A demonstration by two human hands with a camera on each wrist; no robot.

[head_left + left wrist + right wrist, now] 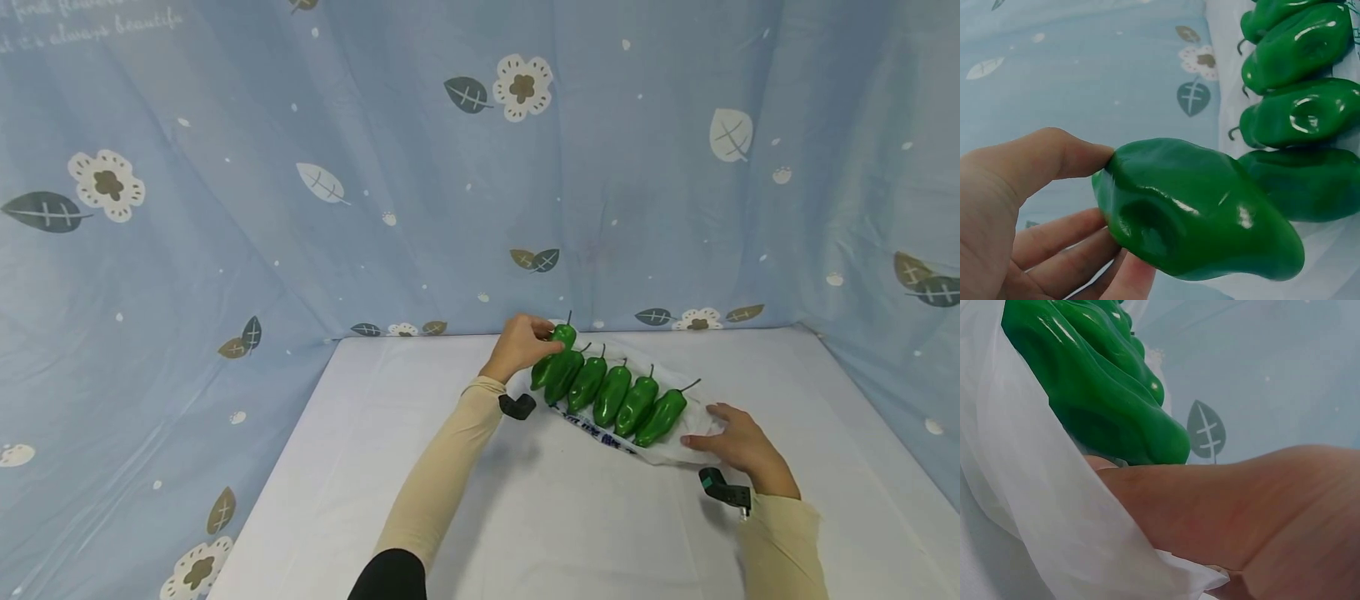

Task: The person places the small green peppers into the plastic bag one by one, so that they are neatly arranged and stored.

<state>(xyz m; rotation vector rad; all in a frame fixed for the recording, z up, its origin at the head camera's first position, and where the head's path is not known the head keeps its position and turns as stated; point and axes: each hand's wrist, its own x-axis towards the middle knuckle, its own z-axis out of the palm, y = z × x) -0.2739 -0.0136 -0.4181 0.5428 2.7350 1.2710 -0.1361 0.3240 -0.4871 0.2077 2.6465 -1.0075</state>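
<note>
A green pepper with a stem is held at its stem end by my left hand, thumb on one side and fingers on the other. In the head view it overlaps the far left end of a row of several glossy green peppers. The row lies slantwise on a white plastic bag with dark blue print along its near edge. My right hand rests at the bag's right end, thumb and fingers spread apart. In the right wrist view, the bag partly covers that hand, beside the nearest pepper.
The peppers and bag lie on a white-covered table, toward its back edge. A blue curtain with flowers and leaves hangs behind and at the sides. Black wrist cameras sit on both wrists.
</note>
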